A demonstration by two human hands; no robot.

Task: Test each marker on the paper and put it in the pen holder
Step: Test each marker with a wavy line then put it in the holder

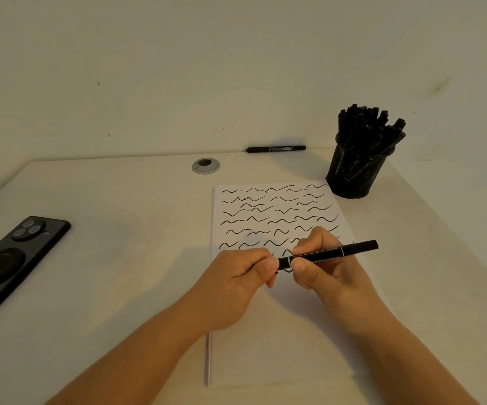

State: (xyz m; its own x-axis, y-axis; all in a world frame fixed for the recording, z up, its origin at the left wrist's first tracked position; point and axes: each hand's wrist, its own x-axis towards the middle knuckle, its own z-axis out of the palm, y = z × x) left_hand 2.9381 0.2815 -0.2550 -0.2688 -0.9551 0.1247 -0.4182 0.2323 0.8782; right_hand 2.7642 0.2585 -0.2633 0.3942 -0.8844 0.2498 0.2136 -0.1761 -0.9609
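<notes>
Both hands, left (243,273) and right (321,264), grip one marker (328,254) over the paper (265,331), probably for the cap.

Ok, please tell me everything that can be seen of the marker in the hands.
The marker is slim and black, looks plastic, with white print on its barrel and a thin white ring. It lies nearly level above the paper. The right hand grips the barrel; the left hand pinches its left end, hiding whether it is capped.
</notes>
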